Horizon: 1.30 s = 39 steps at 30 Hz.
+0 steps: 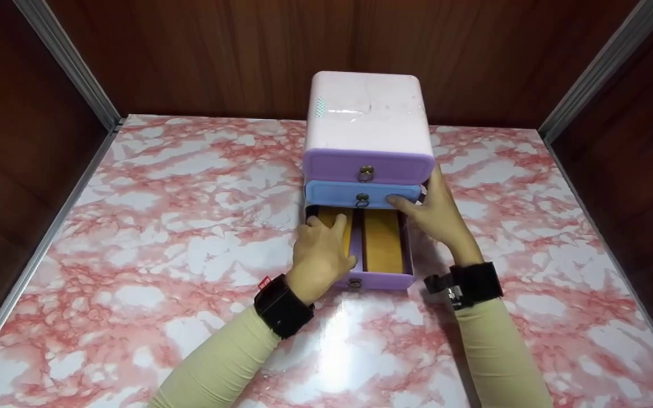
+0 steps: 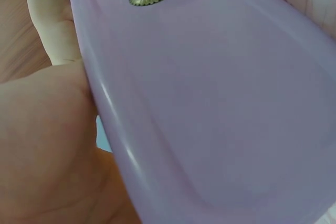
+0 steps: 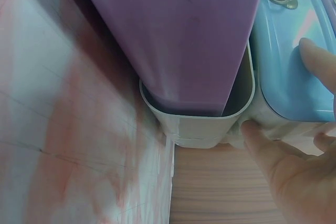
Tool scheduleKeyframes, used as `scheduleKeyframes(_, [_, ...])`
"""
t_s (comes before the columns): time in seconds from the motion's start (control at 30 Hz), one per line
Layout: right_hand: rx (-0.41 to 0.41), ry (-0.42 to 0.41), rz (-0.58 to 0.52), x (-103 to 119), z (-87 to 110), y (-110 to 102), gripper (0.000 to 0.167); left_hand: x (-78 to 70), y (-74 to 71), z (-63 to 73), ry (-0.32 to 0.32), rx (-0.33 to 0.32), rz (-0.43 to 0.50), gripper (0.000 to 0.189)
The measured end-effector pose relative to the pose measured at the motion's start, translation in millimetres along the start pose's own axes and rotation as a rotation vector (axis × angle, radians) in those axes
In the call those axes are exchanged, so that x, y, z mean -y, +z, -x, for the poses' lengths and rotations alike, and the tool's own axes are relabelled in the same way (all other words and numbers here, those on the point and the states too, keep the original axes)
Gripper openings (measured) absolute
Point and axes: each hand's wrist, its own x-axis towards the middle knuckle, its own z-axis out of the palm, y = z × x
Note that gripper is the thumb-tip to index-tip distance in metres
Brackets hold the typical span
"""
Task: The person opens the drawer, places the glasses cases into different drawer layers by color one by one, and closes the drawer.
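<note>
A small drawer unit (image 1: 369, 113) has a pale casing and purple and blue drawer fronts with ring pulls. Its bottom purple drawer (image 1: 383, 281) is pulled out and holds two flat yellow boxes, the right yellow box (image 1: 383, 241) lying uncovered. Inside the drawer's left half, my left hand (image 1: 321, 255) grips the left yellow box (image 1: 332, 214), its thumb by the box's right side; the palm hides most of it. My right hand (image 1: 440, 212) holds the unit's right side, thumb on the blue drawer front (image 3: 294, 77) and fingers along the casing (image 3: 194, 124).
The unit stands on a red-and-white marbled tabletop (image 1: 190, 255). Dark wood panels (image 1: 219, 56) rise at the back and both sides, with metal strips along their corners. Each wrist carries a black strap (image 1: 476, 285).
</note>
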Motion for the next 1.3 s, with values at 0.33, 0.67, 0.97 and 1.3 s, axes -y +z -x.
scheduleKeyframes(0.33, [0.0,-0.003,0.001,0.3,0.4,-0.1,0.081,-0.7,-2.4,-2.0,0.019,0.029,-0.057,0.089])
scheduleKeyframes(0.67, [-0.005,0.02,-0.001,-0.3,0.7,-1.2,0.081,2.4,-4.1,-3.5,0.072,0.083,-0.028,0.087])
scheduleKeyframes(0.97, [-0.004,0.026,-0.031,-1.1,1.1,-1.6,0.077,7.7,-3.2,-1.7,0.127,0.045,0.037,0.073])
scheduleKeyframes(1.3, [-0.003,0.017,-0.019,-0.4,0.7,-0.6,0.078,27.1,-7.2,8.1,0.297,-0.16,0.121,0.048])
